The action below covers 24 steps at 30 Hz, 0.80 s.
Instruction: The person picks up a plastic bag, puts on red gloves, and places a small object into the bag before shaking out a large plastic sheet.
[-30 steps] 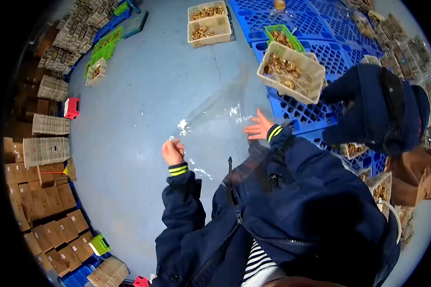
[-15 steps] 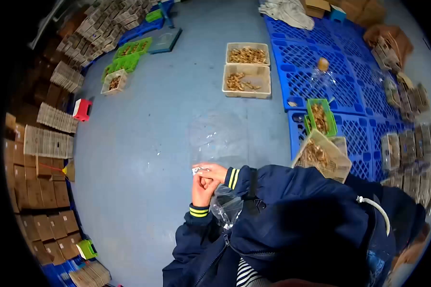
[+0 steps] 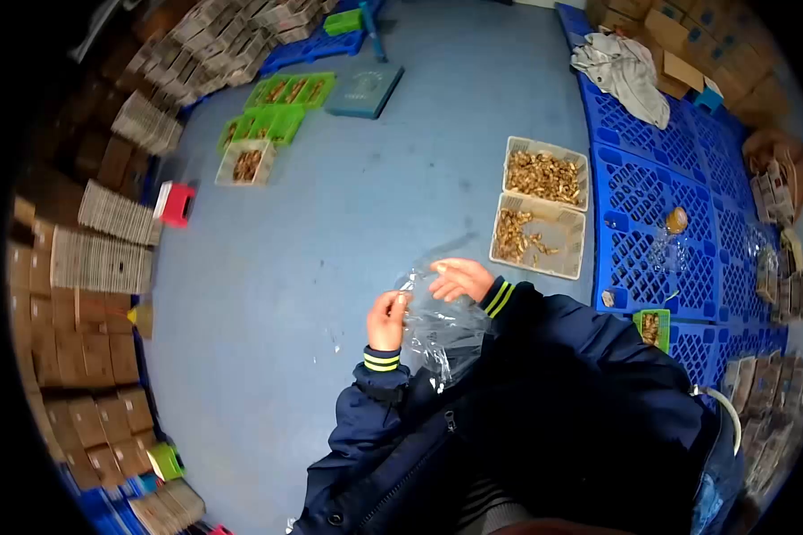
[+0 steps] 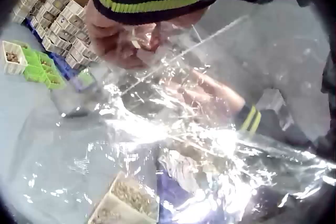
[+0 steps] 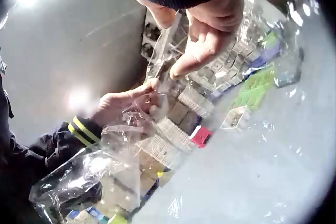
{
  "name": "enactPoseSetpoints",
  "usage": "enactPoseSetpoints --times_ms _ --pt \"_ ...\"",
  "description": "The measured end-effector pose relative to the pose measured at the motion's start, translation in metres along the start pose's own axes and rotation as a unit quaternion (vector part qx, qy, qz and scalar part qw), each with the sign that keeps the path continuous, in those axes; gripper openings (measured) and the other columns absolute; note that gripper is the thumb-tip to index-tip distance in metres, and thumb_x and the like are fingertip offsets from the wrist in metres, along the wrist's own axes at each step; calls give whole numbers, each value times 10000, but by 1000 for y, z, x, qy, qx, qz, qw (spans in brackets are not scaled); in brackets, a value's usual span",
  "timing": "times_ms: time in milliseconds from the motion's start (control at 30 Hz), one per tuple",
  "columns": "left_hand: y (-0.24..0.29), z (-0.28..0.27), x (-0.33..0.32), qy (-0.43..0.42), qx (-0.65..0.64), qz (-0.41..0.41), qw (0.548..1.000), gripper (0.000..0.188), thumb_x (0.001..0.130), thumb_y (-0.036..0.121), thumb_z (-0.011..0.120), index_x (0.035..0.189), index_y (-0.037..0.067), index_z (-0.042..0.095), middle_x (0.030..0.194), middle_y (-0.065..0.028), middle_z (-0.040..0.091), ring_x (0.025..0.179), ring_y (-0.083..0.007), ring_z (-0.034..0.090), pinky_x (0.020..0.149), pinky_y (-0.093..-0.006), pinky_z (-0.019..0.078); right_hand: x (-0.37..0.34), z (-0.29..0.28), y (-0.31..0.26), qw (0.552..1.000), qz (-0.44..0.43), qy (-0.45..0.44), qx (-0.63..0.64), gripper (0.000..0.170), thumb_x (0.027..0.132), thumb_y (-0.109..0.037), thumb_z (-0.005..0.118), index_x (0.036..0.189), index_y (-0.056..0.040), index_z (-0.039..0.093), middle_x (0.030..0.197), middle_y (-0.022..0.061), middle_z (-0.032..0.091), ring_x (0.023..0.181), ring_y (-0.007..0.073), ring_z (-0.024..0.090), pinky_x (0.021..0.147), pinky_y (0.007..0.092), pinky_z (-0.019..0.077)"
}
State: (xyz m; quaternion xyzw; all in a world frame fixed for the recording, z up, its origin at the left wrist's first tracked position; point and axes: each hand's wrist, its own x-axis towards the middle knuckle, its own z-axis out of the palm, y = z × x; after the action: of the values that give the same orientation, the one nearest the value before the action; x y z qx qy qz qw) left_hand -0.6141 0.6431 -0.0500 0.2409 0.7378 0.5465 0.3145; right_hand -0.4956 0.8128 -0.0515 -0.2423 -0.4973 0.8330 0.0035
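A clear plastic bag (image 3: 451, 336) hangs crumpled in front of the person's jacket, catching bright glare. At its upper left edge the left hand (image 3: 386, 321) pinches the film between thumb and fingers, seen also in the right wrist view (image 5: 126, 106). The right hand (image 3: 462, 278) is at the bag's upper right edge, fingers nearly straight and thumb apart from them. In the right wrist view a strip of film passes between the thumb and fingers of the right hand (image 5: 210, 32). Shiny film (image 4: 157, 124) covers much of the left wrist view, partly veiling both hands.
Two white crates (image 3: 541, 234) of small brown items stand on the floor at right, beside blue pallets (image 3: 651, 201). Green baskets (image 3: 277, 123), a teal platform (image 3: 366, 89) and a red-and-white stool (image 3: 175, 204) lie farther left. Cardboard boxes (image 3: 89, 357) line the left side.
The hands, wide apart at first and then touching, are now slightly apart. The bag is gathered nearer the jacket. The head view has turned, and the crate at the person's right has left it.
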Motion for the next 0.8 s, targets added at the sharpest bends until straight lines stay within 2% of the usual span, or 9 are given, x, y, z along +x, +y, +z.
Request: enactPoseSetpoints --times_ms 67,100,167,233,400,567,633,700,800 --pt "3 -4 74 14 -20 4 1000 180 885 173 493 899 16 580 808 -39 586 687 -90 542 545 -216 440 60 -78 -4 971 109 -46 206 393 898 -292 441 1155 5 459 932 162 599 755 194 612 633 283 498" --pt "8 0 108 24 -106 -7 994 189 886 184 499 885 19 593 750 -12 573 632 -66 497 539 -203 420 74 -93 -17 995 81 55 12 346 893 -256 430 1114 5 480 898 173 608 716 196 612 601 278 494" --pt "32 0 168 3 -159 -19 987 166 889 168 492 851 20 557 781 -55 591 675 -92 537 555 -215 445 122 -149 -20 977 6 -46 210 351 899 -294 452 1028 19 544 859 168 624 701 199 625 597 271 507" --pt "41 7 234 62 -138 -44 987 145 873 163 530 800 40 513 781 -70 587 692 -126 565 557 -247 480 171 -166 -61 996 3 79 41 348 886 -293 477 1028 16 550 867 159 630 689 181 625 559 252 500" --pt "92 45 380 63 -147 12 987 250 890 267 507 724 85 467 673 -14 521 590 -95 506 560 -241 457 254 -209 -195 999 1 30 12 290 853 -260 524 906 17 589 762 153 625 594 179 602 518 271 482" --pt "140 98 556 66 -114 43 990 315 901 229 492 624 118 389 595 41 406 541 -45 406 501 -202 376 395 -361 -256 997 -52 -18 48 280 858 -271 509 885 -12 610 772 122 640 623 189 618 541 286 500" --pt "136 125 640 7 -176 64 982 367 894 174 500 576 141 317 540 65 348 502 -21 306 445 -209 257 395 -419 -288 983 -52 165 67 286 866 -287 501 916 -27 610 776 106 647 640 202 630 564 296 515" --pt "176 175 699 -62 -229 34 971 363 890 145 497 576 143 316 523 63 342 473 -24 289 437 -203 266 442 -545 -228 982 -84 129 108 289 869 -280 500 989 -33 591 822 104 647 672 202 634 589 298 521" --pt "189 251 809 -106 -183 45 976 371 882 140 505 559 133 322 495 40 362 418 -48 314 398 -212 291 366 -593 -312 922 -37 359 142 284 872 -270 492 1026 -48 580 839 103 646 687 200 634 599 311 525"
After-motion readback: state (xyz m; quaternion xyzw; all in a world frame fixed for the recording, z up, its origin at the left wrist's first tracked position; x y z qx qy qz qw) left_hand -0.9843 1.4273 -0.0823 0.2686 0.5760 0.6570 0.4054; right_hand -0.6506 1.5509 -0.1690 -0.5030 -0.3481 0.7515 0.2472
